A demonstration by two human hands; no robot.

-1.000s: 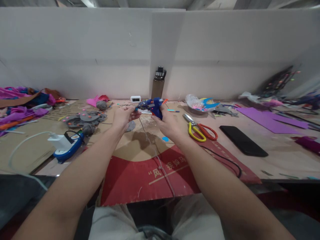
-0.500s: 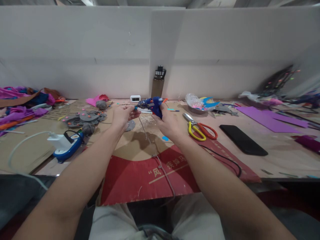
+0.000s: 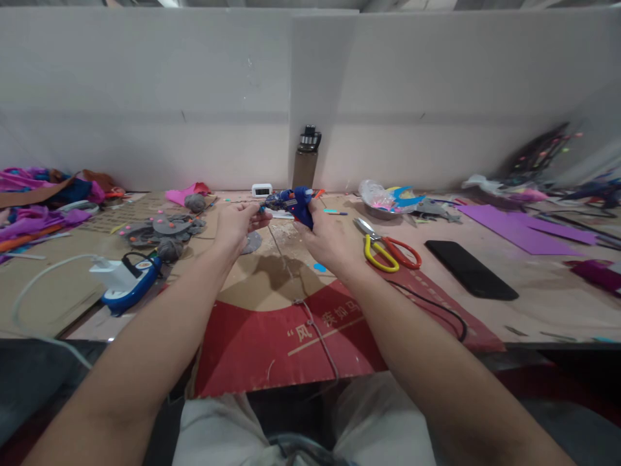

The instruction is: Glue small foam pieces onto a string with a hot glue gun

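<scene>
My right hand [image 3: 326,238] is wrapped round the handle of a blue glue gun [image 3: 297,202], held above the cardboard sheet [image 3: 272,304] with its nozzle pointing left. My left hand [image 3: 237,223] is closed in a pinch right at the nozzle tip, on a small piece that I cannot make out. A grey string [image 3: 310,317] trails from the hands down over the cardboard toward me. A grey felt disc [image 3: 253,243] lies just below my left hand.
Yellow and red scissors [image 3: 385,251] and a black phone [image 3: 470,278] lie to the right. A white charger in a blue power strip [image 3: 125,279] and grey felt pieces [image 3: 167,230] sit left. A bottle [image 3: 305,158] and small clock [image 3: 261,189] stand by the back wall.
Both hands with the glue gun have stayed together and barely shifted; the view has dipped very slightly.
</scene>
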